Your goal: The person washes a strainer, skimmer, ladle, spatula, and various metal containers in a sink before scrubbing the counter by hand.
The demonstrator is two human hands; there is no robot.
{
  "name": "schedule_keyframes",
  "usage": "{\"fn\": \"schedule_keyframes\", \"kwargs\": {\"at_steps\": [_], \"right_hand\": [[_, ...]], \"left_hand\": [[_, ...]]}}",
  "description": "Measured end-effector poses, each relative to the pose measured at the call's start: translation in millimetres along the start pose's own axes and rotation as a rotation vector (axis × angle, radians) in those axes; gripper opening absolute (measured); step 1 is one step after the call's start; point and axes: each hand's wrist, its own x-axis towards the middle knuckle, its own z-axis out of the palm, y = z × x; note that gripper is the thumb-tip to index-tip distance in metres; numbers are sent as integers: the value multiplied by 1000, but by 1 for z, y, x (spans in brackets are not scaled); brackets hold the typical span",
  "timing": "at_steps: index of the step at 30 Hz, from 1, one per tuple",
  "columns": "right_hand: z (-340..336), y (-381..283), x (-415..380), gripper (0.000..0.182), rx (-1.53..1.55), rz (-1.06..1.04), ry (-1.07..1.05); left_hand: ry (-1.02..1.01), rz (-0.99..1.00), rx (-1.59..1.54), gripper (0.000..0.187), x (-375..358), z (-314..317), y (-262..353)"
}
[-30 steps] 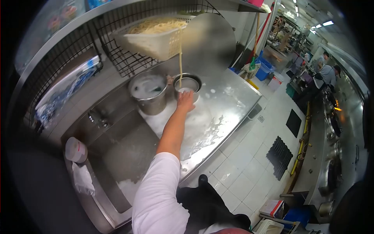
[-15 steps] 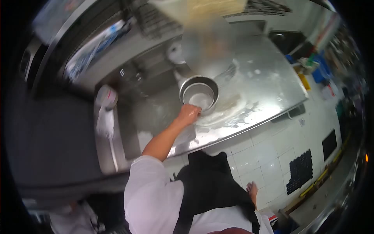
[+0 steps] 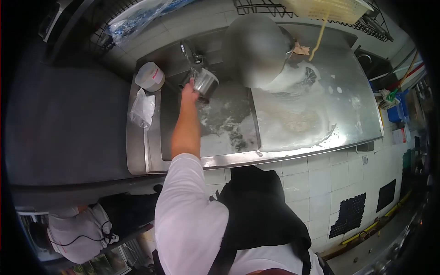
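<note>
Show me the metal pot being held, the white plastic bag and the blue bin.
Metal pot (image 3: pixel 206 85): head view, on its outer side.
White plastic bag (image 3: pixel 143 110): head view, middle of its crumpled surface.
Blue bin (image 3: pixel 397 111): head view, on its side wall.

Pale wall tiles (image 3: pixel 215 20) with grey joints run behind a long, brushed stainless-steel counter (image 3: pixel 346 103), with a black wire rack (image 3: pixel 263 8) mounted between twelve and one o'clock. White light glints off the counter's wet metal. A broad, smooth, dark grey surface (image 3: pixel 78 123) fills nine o'clock. Glossy white floor tiles (image 3: pixel 321 181) spread toward four o'clock, where a black perforated mat (image 3: pixel 348 215) lies near a plain black rectangular mat (image 3: pixel 386 195). Beyond them runs a yellow pipe (image 3: pixel 392 211). A blue plastic bin (image 3: pixel 398 110) stands toward three.
</note>
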Motion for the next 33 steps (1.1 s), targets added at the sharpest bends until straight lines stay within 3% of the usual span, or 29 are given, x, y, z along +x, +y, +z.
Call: {"fn": "schedule_keyframes", "kwargs": {"at_steps": [3,5,8,14,17,23,29,33], "right_hand": [[-22,-50,-16,41,1016,533,27],[-39,-85,-24,40,1317,671,103],[-55,-120,-29,40,1375,675,133],[-62,-163,-37,40,1426,678,175],[-51,-165,-42,40,1444,680,180],[-13,-154,-46,39,1508,669,192],[33,-135,-53,39,1615,641,272],[-9,-175,-64,38,1535,757,228]], "left_hand": [[12,9,-277,34,25,12,-1],[13,22,-459,35,41,12,-8],[-73,108,-475,37,28,3,-15],[95,54,-695,52,38,-68,-76],[237,-120,-775,53,12,-74,-68],[167,-136,-536,54,19,-85,-68],[172,-340,-119,56,50,-68,-40],[-144,-311,-10,63,27,-15,-12]]}}
